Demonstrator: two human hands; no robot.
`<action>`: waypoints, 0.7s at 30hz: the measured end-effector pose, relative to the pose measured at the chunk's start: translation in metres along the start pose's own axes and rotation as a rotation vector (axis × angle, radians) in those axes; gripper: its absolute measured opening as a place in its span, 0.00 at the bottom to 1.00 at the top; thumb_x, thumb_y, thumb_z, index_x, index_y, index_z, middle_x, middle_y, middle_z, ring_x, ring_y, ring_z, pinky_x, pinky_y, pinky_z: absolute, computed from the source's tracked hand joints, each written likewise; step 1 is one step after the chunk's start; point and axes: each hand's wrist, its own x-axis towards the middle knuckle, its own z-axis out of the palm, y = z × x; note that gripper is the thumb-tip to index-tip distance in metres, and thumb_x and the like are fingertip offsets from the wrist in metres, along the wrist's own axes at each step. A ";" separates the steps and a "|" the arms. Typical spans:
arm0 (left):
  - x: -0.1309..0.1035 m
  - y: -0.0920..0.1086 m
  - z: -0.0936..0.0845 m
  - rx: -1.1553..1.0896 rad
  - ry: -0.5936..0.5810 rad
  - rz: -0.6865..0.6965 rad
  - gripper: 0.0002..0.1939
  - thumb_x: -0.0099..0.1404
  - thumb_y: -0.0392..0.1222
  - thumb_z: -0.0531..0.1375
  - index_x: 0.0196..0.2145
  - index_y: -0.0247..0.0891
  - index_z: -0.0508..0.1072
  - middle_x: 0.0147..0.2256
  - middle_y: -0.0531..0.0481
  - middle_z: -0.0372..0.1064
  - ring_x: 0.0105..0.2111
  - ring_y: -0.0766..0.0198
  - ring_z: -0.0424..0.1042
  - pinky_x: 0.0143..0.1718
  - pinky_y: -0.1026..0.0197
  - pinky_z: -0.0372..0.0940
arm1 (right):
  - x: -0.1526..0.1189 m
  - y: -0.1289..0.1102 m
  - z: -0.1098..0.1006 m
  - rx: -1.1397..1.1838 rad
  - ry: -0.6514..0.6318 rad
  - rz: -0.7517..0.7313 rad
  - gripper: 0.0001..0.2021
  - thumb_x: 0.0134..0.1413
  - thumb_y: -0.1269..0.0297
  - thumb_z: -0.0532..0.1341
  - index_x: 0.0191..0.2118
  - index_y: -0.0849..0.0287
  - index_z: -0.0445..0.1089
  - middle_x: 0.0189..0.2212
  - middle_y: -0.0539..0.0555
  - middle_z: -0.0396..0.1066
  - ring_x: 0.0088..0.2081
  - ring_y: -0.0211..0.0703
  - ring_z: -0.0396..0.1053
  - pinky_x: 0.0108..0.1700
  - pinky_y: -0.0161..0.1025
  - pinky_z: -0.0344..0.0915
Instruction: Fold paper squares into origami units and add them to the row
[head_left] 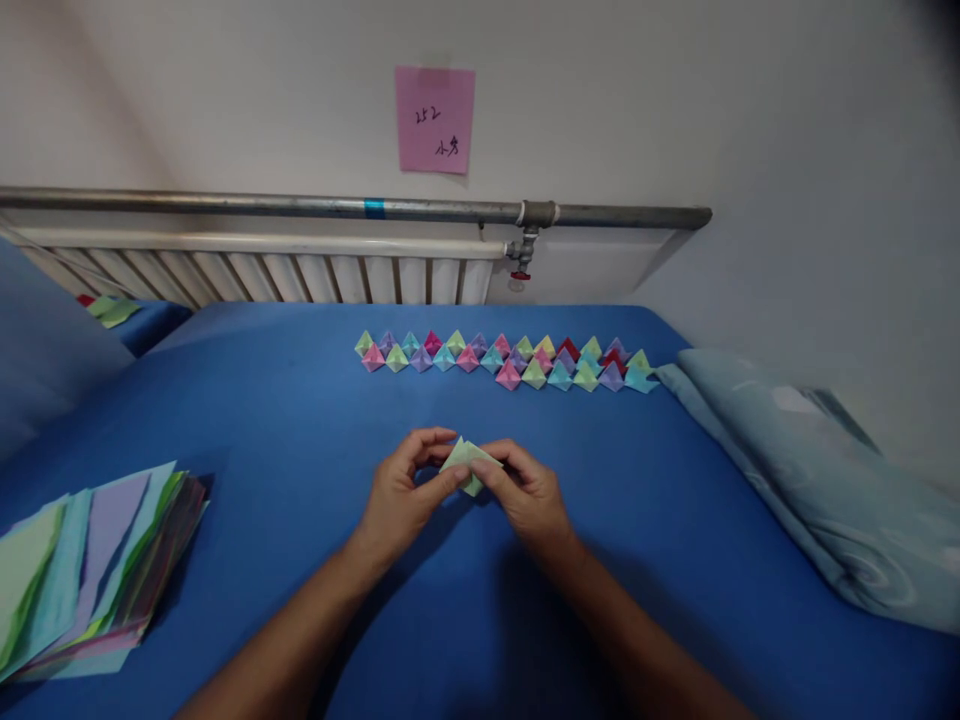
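A small pale green folded paper piece (471, 468) is held up over the blue surface between both hands. My left hand (411, 480) pinches its left side, thumb in front and fingers behind. On the right side, my right hand (526, 490) grips the same paper, its thumb pressed on the front face. One pointed corner of the paper sticks up between the hands. Beyond them lie rows of small folded paper pieces (444, 357) in pink, green, purple, blue, yellow and red.
Loose coloured paper sheets (112, 560) lie stacked at the left on the blue surface (300, 400). A folded light blue cloth (817, 490) rests at the right. Behind are a white radiator (315, 270), a metal pipe (262, 205) and a pink note (435, 120) on the wall.
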 end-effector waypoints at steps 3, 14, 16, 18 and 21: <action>0.001 -0.002 -0.002 -0.018 -0.028 -0.021 0.10 0.56 0.43 0.66 0.37 0.40 0.76 0.33 0.49 0.76 0.34 0.63 0.73 0.38 0.59 0.68 | -0.001 -0.003 -0.003 -0.012 0.006 -0.047 0.08 0.54 0.59 0.63 0.29 0.57 0.73 0.26 0.49 0.69 0.29 0.37 0.66 0.31 0.34 0.64; 0.000 0.008 -0.005 0.191 -0.044 0.134 0.04 0.58 0.42 0.63 0.30 0.41 0.78 0.29 0.50 0.74 0.30 0.63 0.71 0.35 0.60 0.67 | -0.005 -0.015 -0.006 -0.042 -0.049 -0.114 0.06 0.57 0.63 0.61 0.32 0.56 0.73 0.29 0.50 0.72 0.31 0.37 0.69 0.33 0.35 0.66; 0.000 0.008 -0.006 0.193 -0.058 0.139 0.04 0.59 0.42 0.63 0.30 0.41 0.77 0.29 0.51 0.74 0.30 0.64 0.71 0.36 0.60 0.67 | -0.005 -0.015 -0.006 -0.048 -0.049 -0.125 0.06 0.57 0.63 0.61 0.31 0.56 0.73 0.28 0.50 0.72 0.31 0.38 0.69 0.33 0.35 0.66; -0.001 0.007 -0.006 0.194 -0.070 0.144 0.04 0.59 0.41 0.63 0.30 0.41 0.77 0.29 0.51 0.74 0.30 0.64 0.71 0.36 0.61 0.66 | -0.005 -0.016 -0.006 -0.056 -0.051 -0.132 0.06 0.57 0.63 0.61 0.31 0.56 0.73 0.28 0.50 0.72 0.30 0.37 0.69 0.33 0.35 0.66; -0.002 0.007 -0.006 0.210 -0.074 0.156 0.04 0.60 0.41 0.62 0.29 0.41 0.77 0.28 0.51 0.73 0.30 0.65 0.70 0.35 0.62 0.65 | -0.006 -0.016 -0.005 -0.072 -0.043 -0.135 0.07 0.57 0.63 0.60 0.30 0.56 0.72 0.27 0.49 0.71 0.29 0.37 0.68 0.33 0.35 0.65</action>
